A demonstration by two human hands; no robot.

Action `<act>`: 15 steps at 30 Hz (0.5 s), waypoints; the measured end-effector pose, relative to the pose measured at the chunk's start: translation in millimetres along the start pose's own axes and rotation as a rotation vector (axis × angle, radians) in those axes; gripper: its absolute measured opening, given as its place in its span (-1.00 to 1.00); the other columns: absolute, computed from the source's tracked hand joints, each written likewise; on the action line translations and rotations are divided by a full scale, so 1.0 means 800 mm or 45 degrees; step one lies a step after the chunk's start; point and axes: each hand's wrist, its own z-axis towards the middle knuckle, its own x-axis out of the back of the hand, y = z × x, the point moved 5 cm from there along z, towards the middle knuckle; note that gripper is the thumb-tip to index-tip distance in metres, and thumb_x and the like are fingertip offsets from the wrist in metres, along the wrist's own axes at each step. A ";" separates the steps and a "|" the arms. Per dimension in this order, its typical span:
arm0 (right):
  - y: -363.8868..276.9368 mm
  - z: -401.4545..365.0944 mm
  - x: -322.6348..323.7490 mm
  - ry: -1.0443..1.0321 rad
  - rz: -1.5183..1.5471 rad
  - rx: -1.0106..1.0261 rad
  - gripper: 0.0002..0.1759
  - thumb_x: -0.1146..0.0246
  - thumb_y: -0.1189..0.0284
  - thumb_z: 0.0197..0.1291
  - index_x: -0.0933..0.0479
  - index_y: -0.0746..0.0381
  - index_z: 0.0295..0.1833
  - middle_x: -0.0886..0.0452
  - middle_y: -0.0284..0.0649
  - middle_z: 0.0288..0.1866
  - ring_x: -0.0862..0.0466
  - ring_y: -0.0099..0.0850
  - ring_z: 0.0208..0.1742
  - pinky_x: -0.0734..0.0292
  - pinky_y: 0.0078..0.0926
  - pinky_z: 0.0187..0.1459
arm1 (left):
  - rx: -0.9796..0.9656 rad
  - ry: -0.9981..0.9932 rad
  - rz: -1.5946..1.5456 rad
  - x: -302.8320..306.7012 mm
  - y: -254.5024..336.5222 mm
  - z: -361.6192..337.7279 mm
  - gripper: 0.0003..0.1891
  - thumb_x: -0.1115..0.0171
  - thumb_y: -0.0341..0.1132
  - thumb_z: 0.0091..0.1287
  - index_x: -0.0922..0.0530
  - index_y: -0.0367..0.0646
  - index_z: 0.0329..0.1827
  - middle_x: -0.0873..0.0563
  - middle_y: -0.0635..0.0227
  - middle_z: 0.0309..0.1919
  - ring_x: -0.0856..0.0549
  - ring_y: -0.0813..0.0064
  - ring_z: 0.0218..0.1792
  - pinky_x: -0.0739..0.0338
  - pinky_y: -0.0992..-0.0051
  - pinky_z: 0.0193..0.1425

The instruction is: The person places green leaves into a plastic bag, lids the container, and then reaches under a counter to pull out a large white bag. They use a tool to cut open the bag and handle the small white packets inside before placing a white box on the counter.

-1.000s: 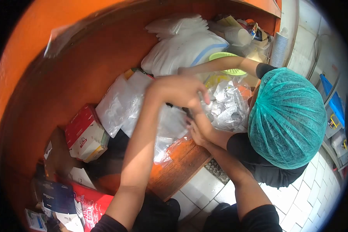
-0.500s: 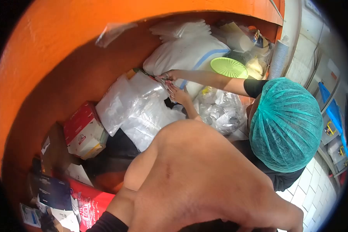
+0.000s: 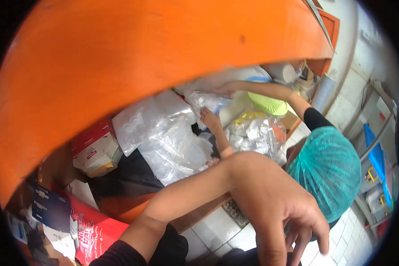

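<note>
My left hand (image 3: 270, 199) hangs in the foreground with loosely curled, spread fingers and nothing in it. Its forearm, in a black sleeve, crosses from the lower left. My right hand does not show. Beyond my wrist lie clear plastic bags (image 3: 173, 137) in a loose pile. A few fingertips (image 3: 213, 162) show at the bags' edge above my forearm; the rest of that hand is hidden. A person in a green hair net (image 3: 326, 170) reaches in from the right. One hand (image 3: 210, 119) of that person is at the pile, beside a bundle of folded clear plastic (image 3: 197, 99).
An orange counter (image 3: 142, 48) overhangs the storage space. A red and white box (image 3: 95, 150) stands left of the bags, above a red printed package (image 3: 97, 235). Near the person are a bag of silvery packets (image 3: 255, 137), a lime-green lid (image 3: 268, 103) and stacked cups (image 3: 326, 91).
The view has shifted, so the counter covers more of it. My left hand has moved farther from the camera and to the right, showing its fingers. The other person's far hand has moved right.
</note>
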 end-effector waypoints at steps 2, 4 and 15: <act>-0.016 -0.010 -0.012 -0.058 0.009 0.015 -0.49 -0.11 0.27 0.37 -0.26 0.16 0.37 -0.25 0.07 0.37 -0.41 0.07 0.31 -0.37 -0.05 0.28 | -0.017 0.032 0.006 -0.001 -0.008 0.012 -0.23 -0.53 -0.08 0.12 -0.37 -0.40 0.26 -0.71 -0.04 -0.03 -0.74 0.14 -0.06 -0.64 0.33 -0.06; -0.019 -0.007 -0.013 -0.169 0.038 -0.004 -0.49 -0.12 0.27 0.36 -0.26 0.17 0.36 -0.24 0.08 0.37 -0.42 0.08 0.30 -0.38 -0.05 0.27 | 0.163 0.003 0.589 -0.012 -0.009 0.021 -0.27 -0.48 -0.05 0.14 -0.38 -0.39 0.20 -0.71 -0.05 -0.11 -0.72 0.05 -0.08 -0.63 0.26 -0.09; -0.222 -0.269 0.069 -1.166 0.185 -0.223 -0.48 -0.17 0.27 0.31 -0.26 0.20 0.31 -0.21 0.10 0.38 -0.44 0.13 0.28 -0.44 -0.02 0.22 | 0.367 -0.274 0.801 -0.069 -0.032 0.075 -0.26 -0.48 -0.05 0.15 -0.37 -0.42 0.20 -0.65 -0.23 -0.04 -0.64 -0.13 0.03 -0.49 0.11 0.05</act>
